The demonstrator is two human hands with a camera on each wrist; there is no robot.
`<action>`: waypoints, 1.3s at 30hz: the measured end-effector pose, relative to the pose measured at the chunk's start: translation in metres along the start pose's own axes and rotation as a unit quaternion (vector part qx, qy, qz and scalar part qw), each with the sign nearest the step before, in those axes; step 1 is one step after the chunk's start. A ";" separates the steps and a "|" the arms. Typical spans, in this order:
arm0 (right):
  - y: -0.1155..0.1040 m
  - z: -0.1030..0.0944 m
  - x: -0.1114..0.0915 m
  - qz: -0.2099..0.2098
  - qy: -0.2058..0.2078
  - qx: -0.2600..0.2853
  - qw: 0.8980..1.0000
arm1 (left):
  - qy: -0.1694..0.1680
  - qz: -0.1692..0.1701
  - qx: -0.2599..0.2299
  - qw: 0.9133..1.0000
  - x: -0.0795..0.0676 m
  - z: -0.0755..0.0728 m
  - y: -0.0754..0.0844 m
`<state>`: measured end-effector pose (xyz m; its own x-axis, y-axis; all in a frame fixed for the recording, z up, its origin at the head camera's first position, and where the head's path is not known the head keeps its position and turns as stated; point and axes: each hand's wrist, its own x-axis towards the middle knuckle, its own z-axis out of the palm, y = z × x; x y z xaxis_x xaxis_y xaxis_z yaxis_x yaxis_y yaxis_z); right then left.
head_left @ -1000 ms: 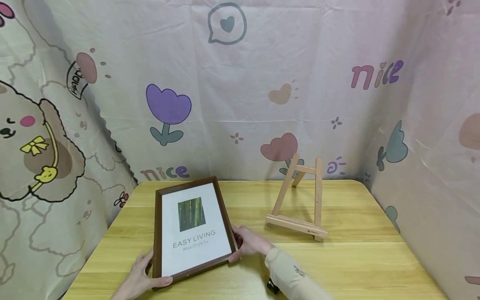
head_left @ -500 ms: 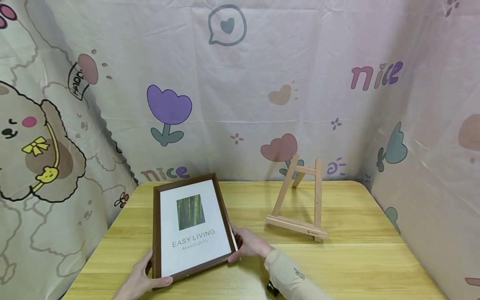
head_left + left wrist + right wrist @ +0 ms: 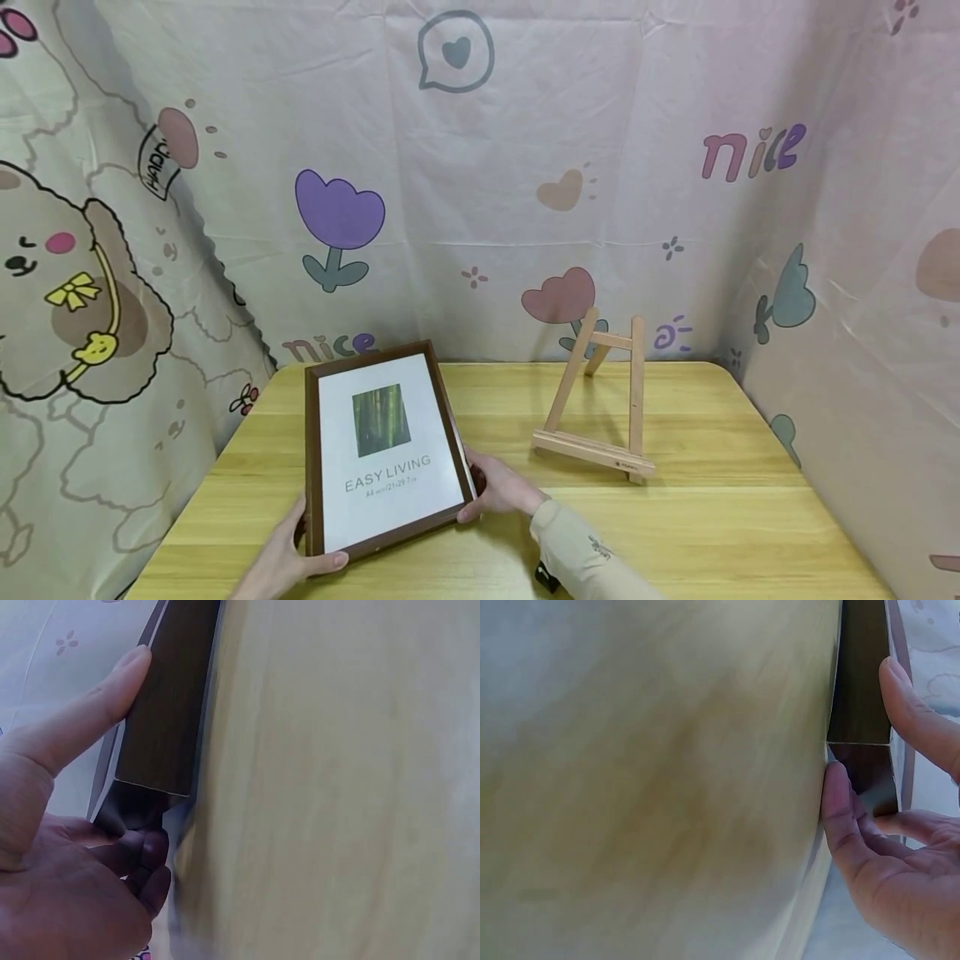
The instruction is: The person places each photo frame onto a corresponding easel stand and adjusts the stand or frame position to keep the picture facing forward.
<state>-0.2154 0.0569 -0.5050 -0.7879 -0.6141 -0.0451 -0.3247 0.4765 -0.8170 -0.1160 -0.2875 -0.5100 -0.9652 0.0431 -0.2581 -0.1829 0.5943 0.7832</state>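
Note:
A brown picture frame (image 3: pixel 446 408) with a white insert reading "EASY LIVING" is tilted toward me over the left half of the table. My left hand (image 3: pixel 285 550) grips its lower left corner, thumb along the front of the bottom edge and fingers behind the side. At the lower right corner my right hand (image 3: pixel 498 487) grips it the same way. In the left wrist view the frame's dark edge (image 3: pixel 169 705) lies between thumb and curled fingers. The right wrist view shows the other corner (image 3: pixel 864 769) with fingers (image 3: pixel 840 810) against its side, close to the tabletop.
A small wooden easel (image 3: pixel 592 448) stands on the right half of the wooden table (image 3: pixel 720 517). Patterned cloth (image 3: pixel 480 208) hangs behind the table and along both sides. A small black object (image 3: pixel 546 577) shows by my right sleeve (image 3: pixel 585 546).
The frame's top edge has risen slightly, so it leans more upright. Both hands keep their grip at the lower corners; the easel has not moved.

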 end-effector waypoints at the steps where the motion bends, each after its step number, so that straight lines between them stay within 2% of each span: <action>1: -0.001 0.000 -0.001 0.006 0.005 -0.010 1.000 | 0.002 0.001 -0.002 1.000 0.000 0.000 0.000; 6: -0.004 0.001 -0.003 0.014 0.023 -0.033 0.999 | 0.012 0.012 -0.007 1.000 -0.002 0.001 0.002; 11: -0.003 0.000 -0.004 0.005 0.028 -0.005 1.000 | 0.023 0.026 -0.016 0.999 -0.004 0.002 0.005; 18: -0.007 -0.001 -0.008 0.025 0.053 -0.002 0.998 | 0.035 0.024 -0.014 0.999 -0.004 0.004 0.010; 22: -0.009 -0.003 -0.011 0.013 0.073 -0.019 0.997 | 0.046 0.032 -0.017 0.998 -0.005 0.005 0.011; 26: -0.010 -0.005 -0.013 0.006 0.087 -0.031 0.996 | 0.060 0.055 -0.023 0.996 -0.006 0.006 0.012; 34: -0.008 -0.007 -0.017 -0.010 0.109 -0.022 0.994 | 0.067 0.050 -0.006 0.996 -0.002 0.006 0.017; 39: -0.008 -0.008 -0.019 -0.021 0.117 -0.023 0.993 | 0.091 0.079 0.005 0.993 -0.002 0.007 0.021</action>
<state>-0.2020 0.0699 -0.4935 -0.8715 -0.4732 0.1285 -0.3796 0.4851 -0.7877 -0.1165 -0.2696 -0.4971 -0.9997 -0.0084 -0.0250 -0.0251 0.5998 0.7998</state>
